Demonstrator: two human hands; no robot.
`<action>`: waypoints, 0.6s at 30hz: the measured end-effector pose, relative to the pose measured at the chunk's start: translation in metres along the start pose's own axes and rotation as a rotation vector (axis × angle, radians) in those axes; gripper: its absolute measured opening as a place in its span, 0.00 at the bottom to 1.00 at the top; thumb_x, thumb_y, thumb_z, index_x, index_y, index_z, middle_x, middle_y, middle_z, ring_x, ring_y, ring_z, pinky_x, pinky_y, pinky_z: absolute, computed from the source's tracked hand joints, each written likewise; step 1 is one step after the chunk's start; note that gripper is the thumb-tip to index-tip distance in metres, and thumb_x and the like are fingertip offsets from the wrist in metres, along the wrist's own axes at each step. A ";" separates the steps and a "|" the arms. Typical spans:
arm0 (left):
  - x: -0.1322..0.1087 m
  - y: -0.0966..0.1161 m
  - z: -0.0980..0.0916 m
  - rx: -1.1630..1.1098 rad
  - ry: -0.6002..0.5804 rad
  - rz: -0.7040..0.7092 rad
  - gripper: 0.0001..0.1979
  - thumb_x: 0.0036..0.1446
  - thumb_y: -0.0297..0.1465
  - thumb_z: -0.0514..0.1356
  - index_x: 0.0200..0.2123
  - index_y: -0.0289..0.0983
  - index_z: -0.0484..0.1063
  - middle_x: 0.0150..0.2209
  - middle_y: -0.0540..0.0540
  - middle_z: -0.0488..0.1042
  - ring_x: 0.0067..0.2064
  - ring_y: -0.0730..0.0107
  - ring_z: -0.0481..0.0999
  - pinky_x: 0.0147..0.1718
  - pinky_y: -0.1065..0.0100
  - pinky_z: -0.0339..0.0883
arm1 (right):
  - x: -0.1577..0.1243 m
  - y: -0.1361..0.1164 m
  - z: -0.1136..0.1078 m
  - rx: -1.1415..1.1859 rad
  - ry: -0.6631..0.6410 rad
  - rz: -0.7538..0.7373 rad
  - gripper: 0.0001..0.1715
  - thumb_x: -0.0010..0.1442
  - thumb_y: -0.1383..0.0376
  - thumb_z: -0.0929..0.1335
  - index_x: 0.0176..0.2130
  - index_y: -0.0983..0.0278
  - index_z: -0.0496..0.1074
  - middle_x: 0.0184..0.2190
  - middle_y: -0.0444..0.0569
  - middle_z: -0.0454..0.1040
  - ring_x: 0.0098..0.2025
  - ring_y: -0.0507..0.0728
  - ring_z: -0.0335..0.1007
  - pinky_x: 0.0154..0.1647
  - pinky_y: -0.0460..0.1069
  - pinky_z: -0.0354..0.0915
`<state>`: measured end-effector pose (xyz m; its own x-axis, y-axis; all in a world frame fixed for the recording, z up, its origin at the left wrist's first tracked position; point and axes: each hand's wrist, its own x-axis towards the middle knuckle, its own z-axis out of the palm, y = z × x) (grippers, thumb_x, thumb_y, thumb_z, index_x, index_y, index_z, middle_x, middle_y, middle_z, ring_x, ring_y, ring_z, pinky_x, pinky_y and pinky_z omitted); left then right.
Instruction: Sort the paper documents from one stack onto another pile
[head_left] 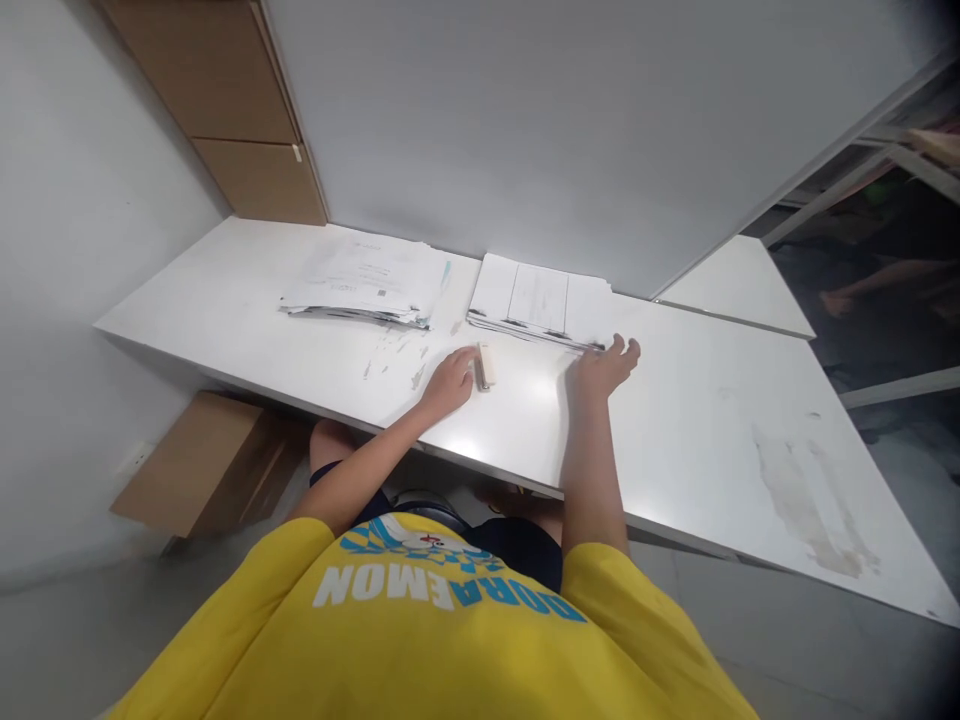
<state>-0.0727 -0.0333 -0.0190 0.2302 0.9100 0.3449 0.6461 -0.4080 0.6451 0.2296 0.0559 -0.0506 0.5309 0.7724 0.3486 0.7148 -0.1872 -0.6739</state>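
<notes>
Fingers of left hand [448,382] curl beside beige tool [487,367], grip unclear, loose right hand [606,370] at paper stack [540,295] edge, tabletop [697,400] rightward.

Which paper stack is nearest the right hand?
The right stack, with two long lines across its top; the right hand is at its near right corner. The left stack, with a small dark square, lies farther off.

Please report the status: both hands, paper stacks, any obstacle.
Left hand beside small beige object, grip unclear. Right hand open, at near corner of right paper stack. Left paper stack apart. No obstruction seen.
</notes>
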 end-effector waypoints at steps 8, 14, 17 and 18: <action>-0.010 0.018 0.004 0.210 -0.325 0.320 0.24 0.67 0.28 0.49 0.66 0.38 0.63 0.70 0.42 0.61 0.74 0.55 0.52 0.71 0.50 0.49 | -0.085 0.015 -0.031 0.123 -0.085 0.023 0.21 0.59 0.65 0.61 0.52 0.65 0.66 0.57 0.59 0.60 0.60 0.64 0.59 0.62 0.59 0.58; -0.003 0.010 -0.002 0.212 -0.219 0.326 0.25 0.69 0.30 0.46 0.67 0.37 0.61 0.71 0.42 0.58 0.75 0.58 0.46 0.72 0.49 0.45 | -0.095 0.009 -0.039 0.147 -0.087 0.097 0.19 0.57 0.65 0.61 0.48 0.65 0.68 0.54 0.58 0.64 0.58 0.64 0.61 0.63 0.58 0.57; 0.033 -0.017 -0.036 0.292 -0.179 0.235 0.26 0.68 0.30 0.47 0.68 0.37 0.59 0.72 0.42 0.56 0.76 0.56 0.43 0.73 0.47 0.37 | -0.094 0.006 -0.040 0.134 -0.097 0.092 0.19 0.56 0.64 0.61 0.47 0.64 0.69 0.52 0.57 0.66 0.57 0.64 0.62 0.62 0.60 0.57; 0.048 -0.030 -0.052 0.338 -0.136 0.146 0.27 0.68 0.30 0.48 0.69 0.36 0.58 0.73 0.41 0.54 0.76 0.54 0.42 0.73 0.47 0.35 | -0.093 0.006 -0.040 0.132 -0.102 0.089 0.19 0.56 0.64 0.61 0.47 0.64 0.70 0.52 0.58 0.66 0.57 0.65 0.62 0.62 0.60 0.57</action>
<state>-0.1191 0.0186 0.0140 0.4171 0.8551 0.3078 0.7977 -0.5068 0.3268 0.2024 -0.0419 -0.0608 0.5357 0.8153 0.2198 0.5970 -0.1816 -0.7814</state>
